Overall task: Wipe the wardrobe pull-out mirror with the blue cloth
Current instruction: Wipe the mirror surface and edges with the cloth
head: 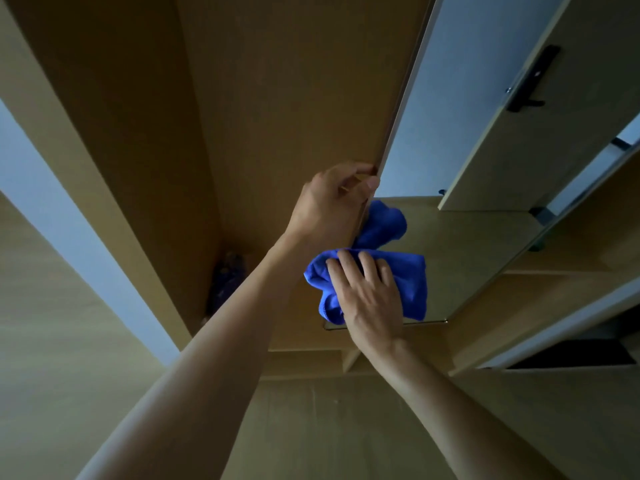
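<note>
- Left of my left grip [337, 195] is the wardrobe [277, 98], its inner wall just behind my knuckles.
- My left grip is curled round the near edge of the mirror [467, 244], thumb on the side facing me and fingers tucked behind. I judge it is steadying the pane.
- The mirror's long axis runs up and away from that grip, and down to its bottom edge just under my right wrist.
- The cloth [412, 282] lies bunched just below and to the right of my left grip, flat against the glass. The blue patch above it, beside that grip, looks like its reflection.
- My right grip [370, 296] lies on the cloth with fingers straight and spread. It presses the cloth to the glass and pinches nothing.
- Most of the glass lies above and to the right of my right grip. That grip is the nearer one and the only free one, so I judge the stroke should run from it up along the long axis.
</note>
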